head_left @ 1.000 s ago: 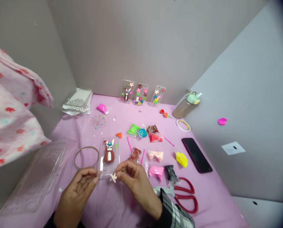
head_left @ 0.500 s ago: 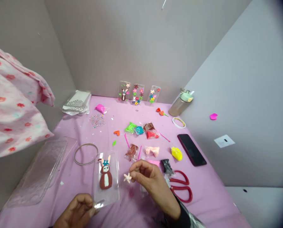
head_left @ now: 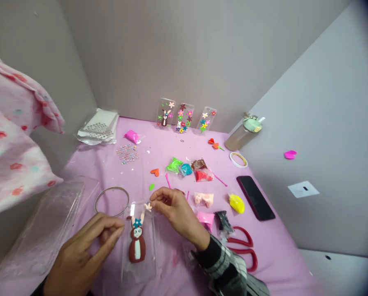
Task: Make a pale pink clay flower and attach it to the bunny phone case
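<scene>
A clear phone case (head_left: 148,267) lies on the pink cloth in front of me, bearing a brown clay bunny (head_left: 137,246) with a white belly and a blue flower by its ears. My right hand (head_left: 176,211) pinches a small cream clay flower (head_left: 147,206) by its edge, at the case's upper right corner, beside the bunny's right ear. Whether the flower touches the case I cannot tell. My left hand (head_left: 89,246) hovers just left of the case, fingers curved and holding nothing. Its thumb and forefinger tips are close to each other.
Red-handled scissors (head_left: 253,246), a phone (head_left: 255,197) and several clay packets (head_left: 204,199) lie to the right. A metal ring (head_left: 96,199) and clear cases (head_left: 48,230) sit left. Decorated cases (head_left: 184,117) lean on the back wall near a bottle (head_left: 241,133).
My left hand has let go of the case's lower left corner and moved up. The case now lies lower, and my right hand has carried the cream flower to its top right corner.
</scene>
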`<state>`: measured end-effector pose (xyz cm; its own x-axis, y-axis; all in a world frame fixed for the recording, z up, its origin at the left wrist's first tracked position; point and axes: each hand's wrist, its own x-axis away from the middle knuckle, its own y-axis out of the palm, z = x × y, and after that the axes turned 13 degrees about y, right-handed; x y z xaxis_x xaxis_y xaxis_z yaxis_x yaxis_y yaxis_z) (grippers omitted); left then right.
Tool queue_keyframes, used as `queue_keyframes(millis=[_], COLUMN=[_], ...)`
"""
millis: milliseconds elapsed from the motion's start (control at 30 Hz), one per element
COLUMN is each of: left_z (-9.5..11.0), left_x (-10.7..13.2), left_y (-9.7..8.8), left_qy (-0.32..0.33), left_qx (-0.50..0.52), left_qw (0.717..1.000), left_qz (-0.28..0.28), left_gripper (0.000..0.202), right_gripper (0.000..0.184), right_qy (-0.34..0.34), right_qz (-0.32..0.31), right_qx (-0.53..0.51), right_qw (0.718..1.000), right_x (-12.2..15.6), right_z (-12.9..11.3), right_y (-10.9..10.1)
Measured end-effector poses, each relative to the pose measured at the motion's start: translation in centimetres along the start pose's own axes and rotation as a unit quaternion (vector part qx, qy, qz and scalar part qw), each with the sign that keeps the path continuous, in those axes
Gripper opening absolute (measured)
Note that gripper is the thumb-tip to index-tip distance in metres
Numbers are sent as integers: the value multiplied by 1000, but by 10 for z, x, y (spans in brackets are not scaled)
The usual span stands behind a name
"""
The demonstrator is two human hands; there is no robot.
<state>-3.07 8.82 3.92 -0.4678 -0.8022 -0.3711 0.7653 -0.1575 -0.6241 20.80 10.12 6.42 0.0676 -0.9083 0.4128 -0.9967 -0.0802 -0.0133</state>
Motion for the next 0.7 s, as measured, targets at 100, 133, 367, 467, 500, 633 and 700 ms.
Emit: queue_keyframes(millis=[100, 133, 367, 467, 500, 633, 700], left_z=[-5, -8, -27, -28, -27, -27, -27], left_x=[-31, -38, -54, -56, -57, -59, -59], left_y=[7, 11, 36, 36, 36, 35, 36], left_qy=[-14, -13, -33, -46, -50, -67, -70], left_qx=[44, 52, 104, 128, 134, 144, 142], left_qw=[999, 998, 991, 986, 985, 982, 982], left_qz=[-15, -21, -73, -92, -96, -102, -102], left_gripper=[21, 20, 19, 20, 20, 21, 20], right_gripper=[8, 8, 5, 7, 7, 7, 7], right_qy=[6, 9, 15, 21, 23, 28, 31], right_qz=[11, 18, -1, -13, -12, -5, -3], right_qx=[18, 21, -31, -48, -49, -44, -45], right_qw=[1000, 1000, 999, 999, 998, 999, 998], right_x=[-12, -14, -16, -17, -17, -19, -21], right_z=[6, 8, 14, 15, 15, 18, 19], right_y=[5, 6, 4, 3, 3, 3, 3])
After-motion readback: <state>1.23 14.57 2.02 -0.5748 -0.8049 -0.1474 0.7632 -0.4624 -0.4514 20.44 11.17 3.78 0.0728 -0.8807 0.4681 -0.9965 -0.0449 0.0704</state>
